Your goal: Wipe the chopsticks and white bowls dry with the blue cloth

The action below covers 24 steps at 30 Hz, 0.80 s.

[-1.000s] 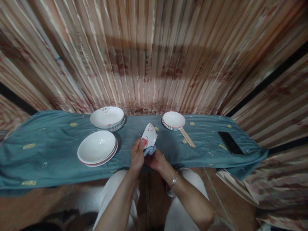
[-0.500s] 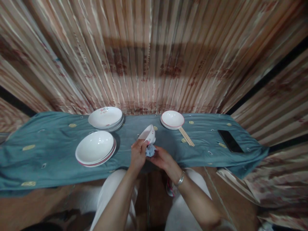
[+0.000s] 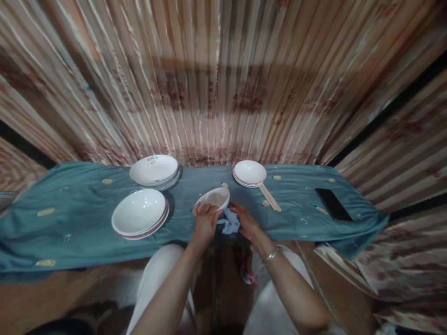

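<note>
A small white bowl [image 3: 219, 197] is tilted over the front middle of the cloth-covered table. My left hand [image 3: 205, 220] grips its near left rim, fingers closed with some of them over the inside. At the bowl's right side, my right hand [image 3: 245, 220] is closed on a light blue cloth [image 3: 230, 220] that hangs below the bowl and touches its outside. The right fingertips are partly hidden behind the cloth and the bowl.
Left stand a stack of large white bowls [image 3: 138, 212] and, behind it, a stack of flowered plates [image 3: 153, 169]. Right of centre are stacked red-rimmed dishes [image 3: 250, 172] with chopsticks [image 3: 270, 197] beside them. A black phone [image 3: 333, 204] lies on the teal tablecloth [image 3: 84, 223]. Pleated curtains [image 3: 223, 93] hang behind.
The bowl has turned from lying on its side to opening more upward. My right hand and the blue cloth have shifted right, around the bowl's outside, and more of the cloth hangs loose.
</note>
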Tool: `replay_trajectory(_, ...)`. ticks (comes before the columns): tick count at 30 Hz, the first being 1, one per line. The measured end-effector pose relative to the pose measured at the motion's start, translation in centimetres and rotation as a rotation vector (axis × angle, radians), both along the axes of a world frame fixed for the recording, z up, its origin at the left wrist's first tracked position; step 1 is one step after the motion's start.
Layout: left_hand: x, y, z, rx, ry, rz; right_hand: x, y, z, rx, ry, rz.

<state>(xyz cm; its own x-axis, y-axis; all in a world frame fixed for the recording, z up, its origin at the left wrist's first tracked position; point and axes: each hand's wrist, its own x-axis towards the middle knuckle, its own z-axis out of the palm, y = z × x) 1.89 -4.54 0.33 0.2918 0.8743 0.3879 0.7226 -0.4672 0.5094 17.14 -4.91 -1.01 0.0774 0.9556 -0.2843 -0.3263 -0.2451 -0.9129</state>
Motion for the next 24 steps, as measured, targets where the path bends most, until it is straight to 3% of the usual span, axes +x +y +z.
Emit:
replay_trajectory(3, 0.3, -0.3, -0.3, -0.012, 0.070, -0.032, 1.5, 0.3, 1.0, 0.060, -0.254, -0.132)
replay_trajectory(6, 0.8, -0.7, -0.5, -0.003, 0.132, -0.063, 2.5, 0.6, 1.6, 0.173, -0.532, -0.020)
replay_trajectory(11, 1.1, -1.6, -0.4, 0.010, 0.198, -0.120, 3.1, 0.7, 1.1, 0.199, -0.881, 0.156)
replay_trajectory(17, 1.3, -2.1, -0.4, 0.014, 0.158, -0.150, 3.3, 0.6, 0.3, 0.290, -0.848, 0.135)
replay_trajectory(24, 1.7, -2.6, 0.0, 0.224, -0.045, -0.101, 4.2, 0.6, 0.6, 0.368, -0.751, -0.019)
